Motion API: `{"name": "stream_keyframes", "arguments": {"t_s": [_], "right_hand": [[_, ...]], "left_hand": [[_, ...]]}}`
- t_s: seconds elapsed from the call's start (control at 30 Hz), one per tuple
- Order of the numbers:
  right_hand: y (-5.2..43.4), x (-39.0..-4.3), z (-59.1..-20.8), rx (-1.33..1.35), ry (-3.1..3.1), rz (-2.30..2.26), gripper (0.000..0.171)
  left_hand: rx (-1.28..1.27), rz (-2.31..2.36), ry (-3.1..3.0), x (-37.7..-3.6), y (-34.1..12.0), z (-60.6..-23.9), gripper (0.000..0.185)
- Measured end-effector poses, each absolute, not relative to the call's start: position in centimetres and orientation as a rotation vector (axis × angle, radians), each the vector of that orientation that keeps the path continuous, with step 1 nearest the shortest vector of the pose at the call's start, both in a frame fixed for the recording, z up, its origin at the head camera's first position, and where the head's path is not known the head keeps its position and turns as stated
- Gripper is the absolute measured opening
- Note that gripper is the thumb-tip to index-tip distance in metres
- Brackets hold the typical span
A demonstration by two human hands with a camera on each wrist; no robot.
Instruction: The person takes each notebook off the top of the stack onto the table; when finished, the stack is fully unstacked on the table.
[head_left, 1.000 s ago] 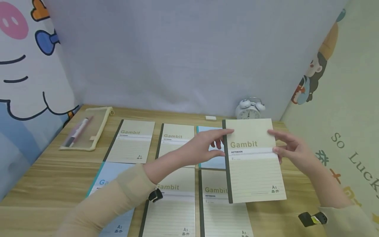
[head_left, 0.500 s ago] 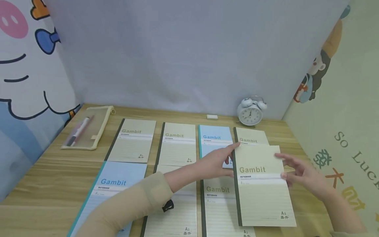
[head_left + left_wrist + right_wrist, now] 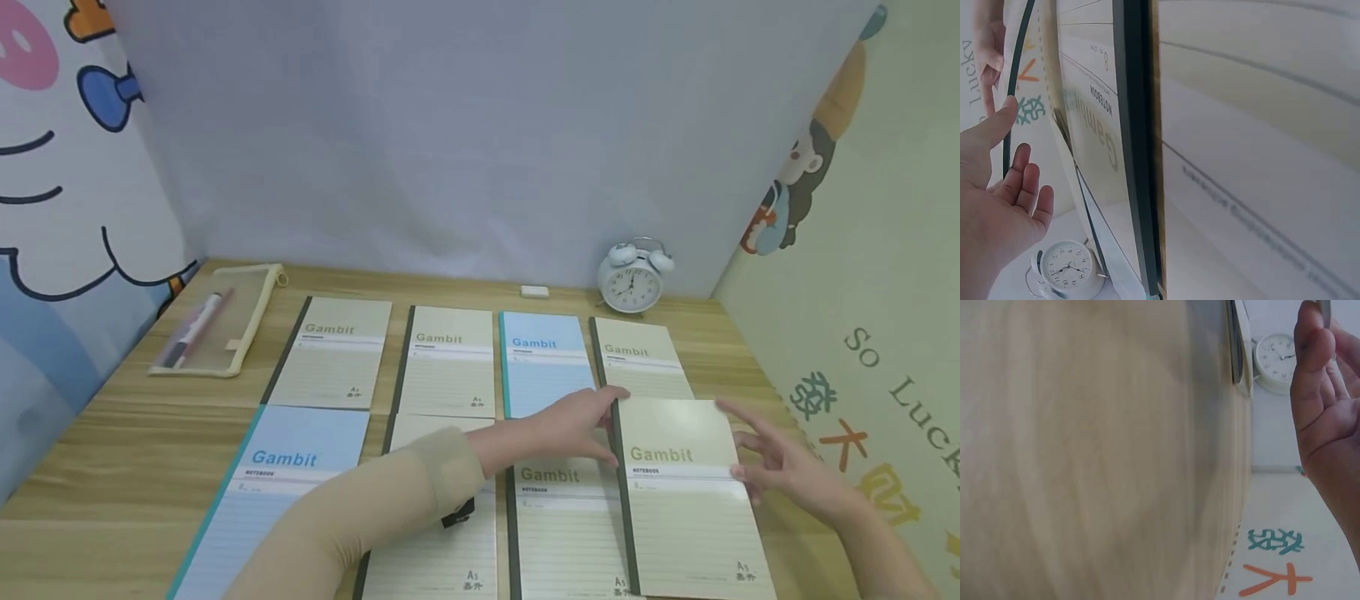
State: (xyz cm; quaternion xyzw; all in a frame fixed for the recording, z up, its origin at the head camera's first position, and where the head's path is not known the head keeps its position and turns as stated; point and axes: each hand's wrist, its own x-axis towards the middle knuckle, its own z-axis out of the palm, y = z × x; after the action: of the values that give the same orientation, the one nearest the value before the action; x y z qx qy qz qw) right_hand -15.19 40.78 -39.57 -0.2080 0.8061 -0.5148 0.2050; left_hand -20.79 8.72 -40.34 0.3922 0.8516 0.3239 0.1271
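Observation:
Both hands hold a cream Gambit notebook with a dark spine by its two long sides, at the front right. My left hand grips the spine side. In the left wrist view, the left thumb is at the dark spine, with the other fingers curled below. My right hand pinches the right edge, index finger near the top corner. The notebook overlaps a lying cream notebook on its left and the bottom of another cream notebook behind it. In the right wrist view, only a sliver of the held notebook shows at the fingertips.
Other notebooks lie in two rows, including a blue notebook at the back and a larger-looking blue notebook at front left. A mesh pencil pouch with pens, a white eraser and an alarm clock stand along the back.
Both hands have brought the held notebook down and toward the front right. The cream notebook at the back right and the clock face, covered earlier, now show.

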Motion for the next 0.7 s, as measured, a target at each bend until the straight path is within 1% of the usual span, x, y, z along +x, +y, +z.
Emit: {"name": "stream_keyframes", "arguments": {"t_s": [0.2, 0.37, 0.53, 0.7], "right_hand": [[42.1, -14.7, -40.5, -0.528, 2.379, -1.28, 0.075], [42.5, -14.3, -40.7, -0.526, 2.35, -1.231, 0.073], [42.5, -14.4, -41.1, -0.542, 2.194, -1.311, 0.071], [42.9, -14.6, -41.8, -0.478, 2.143, -1.338, 0.071]], "left_hand": [[1.135, 0.925, 2.427, -21.1, 10.1, -41.4, 0.088], [1.117, 0.803, 2.482, -21.4, 10.9, -42.3, 0.077], [1.23, 0.599, 2.565, -21.8, 11.0, -42.7, 0.068], [1.369, 0.439, 2.567, -22.4, 11.2, -42.8, 0.06]]}}
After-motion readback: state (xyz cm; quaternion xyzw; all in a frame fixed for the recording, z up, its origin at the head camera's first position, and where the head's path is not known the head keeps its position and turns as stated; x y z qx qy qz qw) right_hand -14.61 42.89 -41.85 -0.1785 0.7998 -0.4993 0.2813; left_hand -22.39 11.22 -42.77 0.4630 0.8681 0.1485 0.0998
